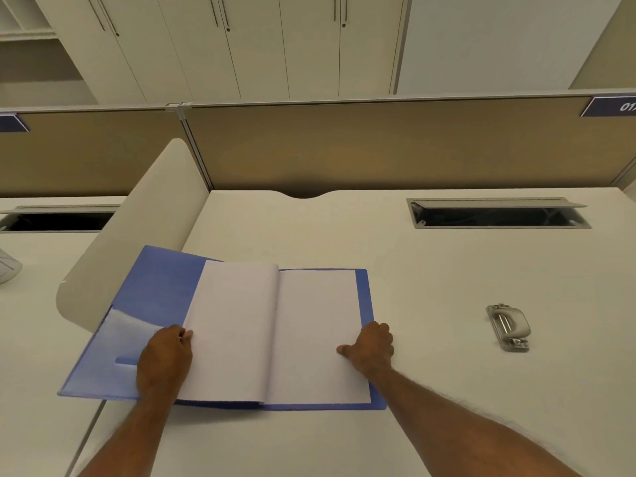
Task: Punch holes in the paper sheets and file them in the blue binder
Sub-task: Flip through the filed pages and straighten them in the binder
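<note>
The blue binder (155, 290) lies open on the white desk (430, 263). White paper sheets (234, 325) are turned over to the left of its spine, and more sheets (316, 325) lie flat on the right half. My left hand (165, 359) pinches the left edge of the turned sheets. My right hand (371, 346) grips the right edge of the binder and the sheets on it, thumb on the paper. The metal hole punch (508, 327) stands apart on the desk to the right.
A curved white divider (137, 228) rises at the binder's left rear, under the open cover. An open cable tray (495, 215) is set into the desk at the back right. A tan partition (344, 149) closes off the back of the desk.
</note>
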Tool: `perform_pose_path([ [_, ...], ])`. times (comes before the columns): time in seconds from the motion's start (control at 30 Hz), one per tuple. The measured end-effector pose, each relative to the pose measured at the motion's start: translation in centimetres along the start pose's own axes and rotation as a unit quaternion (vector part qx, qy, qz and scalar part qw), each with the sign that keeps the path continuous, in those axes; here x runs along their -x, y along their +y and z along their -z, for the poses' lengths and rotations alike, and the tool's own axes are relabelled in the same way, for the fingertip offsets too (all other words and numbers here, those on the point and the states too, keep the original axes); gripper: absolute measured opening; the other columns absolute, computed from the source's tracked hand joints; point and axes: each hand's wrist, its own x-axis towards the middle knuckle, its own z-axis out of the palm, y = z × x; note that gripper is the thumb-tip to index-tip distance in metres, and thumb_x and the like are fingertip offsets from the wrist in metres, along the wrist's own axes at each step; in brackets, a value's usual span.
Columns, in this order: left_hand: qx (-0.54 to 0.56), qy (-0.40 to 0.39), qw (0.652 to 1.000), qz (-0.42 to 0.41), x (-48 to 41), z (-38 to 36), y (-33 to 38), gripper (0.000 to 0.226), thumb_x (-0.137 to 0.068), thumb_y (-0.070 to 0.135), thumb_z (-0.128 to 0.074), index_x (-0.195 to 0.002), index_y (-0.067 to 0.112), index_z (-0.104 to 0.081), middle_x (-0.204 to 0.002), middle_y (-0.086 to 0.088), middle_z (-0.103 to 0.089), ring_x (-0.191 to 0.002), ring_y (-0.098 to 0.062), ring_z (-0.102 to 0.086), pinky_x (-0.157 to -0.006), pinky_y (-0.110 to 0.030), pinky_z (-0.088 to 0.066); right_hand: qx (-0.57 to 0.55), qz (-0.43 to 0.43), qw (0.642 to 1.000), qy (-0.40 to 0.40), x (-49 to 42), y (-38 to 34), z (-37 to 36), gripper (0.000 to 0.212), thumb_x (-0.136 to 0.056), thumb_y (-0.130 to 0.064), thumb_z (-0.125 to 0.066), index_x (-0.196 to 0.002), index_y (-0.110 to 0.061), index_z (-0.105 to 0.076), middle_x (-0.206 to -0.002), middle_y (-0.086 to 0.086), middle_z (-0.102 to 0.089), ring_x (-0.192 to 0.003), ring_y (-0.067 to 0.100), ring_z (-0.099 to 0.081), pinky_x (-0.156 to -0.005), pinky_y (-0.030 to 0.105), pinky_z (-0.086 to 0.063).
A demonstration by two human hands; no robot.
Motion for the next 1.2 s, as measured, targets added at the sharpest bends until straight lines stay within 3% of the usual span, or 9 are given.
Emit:
perform_pose_path([
  [0.3,0.001,-0.034,0.999,0.000,-0.2,-0.1,0.7,0.020,-0.089,0.018,-0.060,-0.102,0.002,-0.061,-0.097,-0.017,-0.066,-0.085,-0.034,-0.063,-0.075,-0.043,-0.052,0.011,0.000,1.000,-0.009,0.2,-0.4,-0.2,0.073,-0.068,-0.051,-0.079,-0.124,-0.014,-0.048,-0.125,0.006,-0.053,-0.116,0.024,-0.050,-0.094,0.036,-0.047],
  [0.43,-0.022,-0.052,0.998,-0.015,-0.5,-0.2,1.4,0.022,-0.089,0.014,-0.059,-0.110,0.007,-0.059,-0.108,-0.017,-0.064,-0.090,-0.033,-0.065,-0.077,-0.043,-0.054,-0.032,-0.006,0.999,-0.007,0.2,-0.3,-0.1,0.081,-0.067,-0.046,-0.082,-0.129,-0.015,-0.041,-0.129,0.005,-0.054,-0.120,0.024,-0.051,-0.097,0.038,-0.046],
  [0.6,0.052,-0.042,0.997,-0.041,-0.7,0.6,4.7,0.020,-0.086,0.010,-0.061,-0.106,0.011,-0.061,-0.102,-0.010,-0.063,-0.086,-0.028,-0.064,-0.073,-0.039,-0.051,-0.028,-0.021,0.999,-0.017,0.1,-0.3,0.0,0.076,-0.068,-0.045,-0.082,-0.128,-0.017,-0.045,-0.128,0.003,-0.055,-0.120,0.024,-0.052,-0.098,0.039,-0.042],
  [0.7,0.146,-0.037,0.984,-0.095,0.0,0.5,9.5,0.016,-0.085,0.013,-0.064,-0.100,0.013,-0.064,-0.091,-0.005,-0.062,-0.076,-0.020,-0.059,-0.067,-0.026,-0.042,-0.017,-0.024,0.999,-0.033,-0.1,-0.5,-0.1,0.071,-0.069,-0.043,-0.081,-0.127,-0.019,-0.050,-0.127,0.003,-0.055,-0.120,0.024,-0.050,-0.097,0.040,-0.042],
  [0.83,0.191,-0.130,0.962,-0.148,2.5,-1.7,15.4,0.018,-0.082,0.024,-0.069,-0.098,0.015,-0.066,-0.087,0.000,-0.063,-0.070,-0.012,-0.056,-0.067,-0.022,-0.045,-0.016,-0.044,0.998,-0.050,-0.2,-0.8,-0.1,0.065,-0.071,-0.041,-0.079,-0.125,-0.018,-0.052,-0.127,0.004,-0.054,-0.119,0.026,-0.050,-0.098,0.041,-0.042],
  [0.93,0.206,-0.198,0.951,-0.118,4.4,-3.6,17.3,0.024,-0.081,0.034,-0.069,-0.097,0.016,-0.067,-0.087,0.002,-0.066,-0.075,-0.010,-0.059,-0.070,-0.020,-0.048,-0.074,-0.026,0.997,-0.026,0.0,-0.7,-0.2,0.055,-0.075,-0.050,-0.072,-0.116,-0.018,-0.054,-0.116,0.001,-0.058,-0.112,0.026,-0.055,-0.094,0.039,-0.042],
  [1.0,0.223,-0.228,0.945,-0.078,5.0,-4.3,17.6,0.028,-0.083,0.041,-0.066,-0.096,0.015,-0.067,-0.087,0.003,-0.067,-0.076,-0.010,-0.061,-0.070,-0.019,-0.047,-0.206,0.032,0.978,-0.008,0.1,-0.5,-0.2,0.039,-0.083,-0.052,-0.064,-0.101,-0.018,-0.059,-0.098,-0.002,-0.063,-0.097,0.024,-0.061,-0.083,0.032,-0.046],
  [1.1,0.263,-0.245,0.933,-0.034,5.2,-4.5,18.1,0.046,-0.080,0.058,-0.058,-0.084,0.013,-0.066,-0.078,0.001,-0.068,-0.072,-0.015,-0.063,-0.069,-0.026,-0.050,-0.419,0.131,0.898,-0.026,1.1,-0.6,0.8,0.024,-0.095,-0.033,-0.052,-0.082,-0.018,-0.066,-0.078,-0.005,-0.067,-0.076,0.015,-0.064,-0.067,0.023,-0.051],
  [1.2,0.306,-0.253,0.918,-0.014,4.6,-3.8,18.1,0.059,-0.073,0.071,-0.053,-0.076,0.014,-0.067,-0.071,-0.003,-0.069,-0.069,-0.019,-0.066,-0.068,-0.030,-0.055,-0.458,0.212,0.862,-0.050,1.4,-1.4,1.2,0.029,-0.090,-0.031,-0.041,-0.088,-0.025,-0.070,-0.086,-0.004,-0.072,-0.075,0.015,-0.065,-0.070,0.023,-0.054],
])
